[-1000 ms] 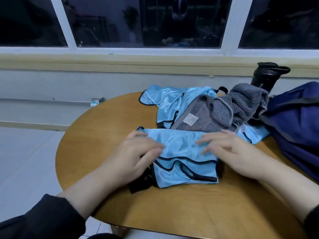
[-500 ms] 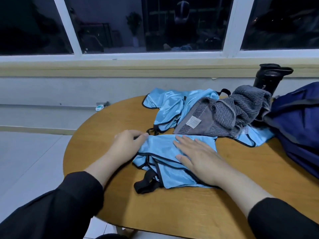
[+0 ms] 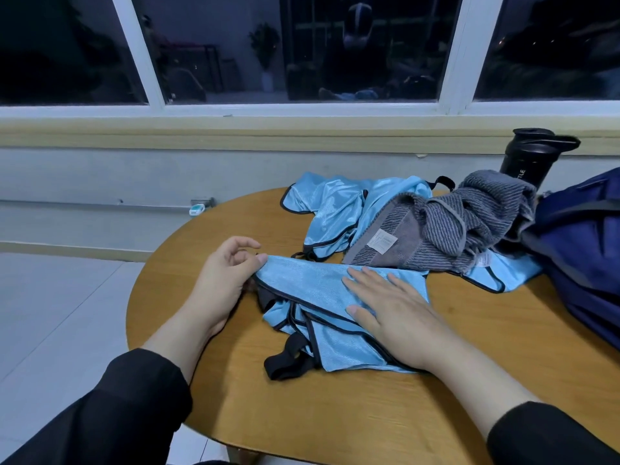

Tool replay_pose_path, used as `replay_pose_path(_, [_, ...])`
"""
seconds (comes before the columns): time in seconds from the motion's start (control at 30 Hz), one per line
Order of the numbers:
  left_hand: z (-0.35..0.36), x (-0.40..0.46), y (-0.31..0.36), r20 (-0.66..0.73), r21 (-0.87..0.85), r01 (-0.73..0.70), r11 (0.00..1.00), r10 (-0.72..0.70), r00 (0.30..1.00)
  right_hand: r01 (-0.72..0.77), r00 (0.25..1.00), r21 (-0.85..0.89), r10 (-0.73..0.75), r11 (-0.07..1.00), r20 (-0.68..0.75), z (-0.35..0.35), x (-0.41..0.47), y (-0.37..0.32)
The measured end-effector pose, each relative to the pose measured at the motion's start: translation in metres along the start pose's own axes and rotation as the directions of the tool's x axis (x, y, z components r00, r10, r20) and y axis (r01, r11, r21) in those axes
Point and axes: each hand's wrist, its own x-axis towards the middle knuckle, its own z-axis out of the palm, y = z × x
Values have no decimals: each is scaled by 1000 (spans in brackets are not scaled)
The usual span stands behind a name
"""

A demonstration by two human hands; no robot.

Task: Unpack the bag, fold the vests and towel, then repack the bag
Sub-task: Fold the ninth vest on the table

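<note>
Head view: my left hand (image 3: 225, 275) pinches the vest (image 3: 312, 290) corner, right hand (image 3: 391, 308) flat; slippery layers may slide apart.

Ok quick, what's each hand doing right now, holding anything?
Left hand: pinching the left edge of the near blue vest.
Right hand: open, fingers flat, pressing on that vest.

Bare wood lay open along the table (image 3: 335, 414) near edge and left side; the far right was crowded by a crumpled vest (image 3: 339, 209), grey towel (image 3: 446, 226), black bottle (image 3: 530, 156) and blue bag (image 3: 583, 250), all touching.
</note>
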Motion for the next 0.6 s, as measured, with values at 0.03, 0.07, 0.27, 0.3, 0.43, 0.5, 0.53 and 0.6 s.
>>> replay_pose_path(0.03, [-1,2,-1,-29,20,-15,1000,16,999,-15,1000,-2,15,1000,-5,0,-1,-1])
replay_pose_path(0.07, [-1,3,-2,-65,53,-28,998,32,997,-35,999,-4,35,999,-10,0,-2,-4])
replay_pose_path(0.27, [18,-13,1,21,604,-393,693,480,877,-178,983,-18,177,984,-52,7,-5,-26])
replay_pose_path(0.3, [29,-24,4,113,655,-486,579,561,820,-199,977,10,200,980,-80,10,-7,-32])
replay_pose_path(0.43, [76,-66,11,329,851,-388,353,219,919,-233,958,144,253,962,-138,14,-12,-47])
replay_pose_path(0.5, [73,-65,0,354,889,-358,284,70,933,-199,964,137,219,970,-149,-1,-16,-34])
replay_pose_path(0.53, [66,-61,-5,394,868,-384,316,35,918,-165,975,86,176,982,-136,-11,-19,-24])
replay_pose_path(0.6, [46,-47,-10,497,800,-462,382,8,867,-79,995,-9,79,997,-59,-27,-27,-1])
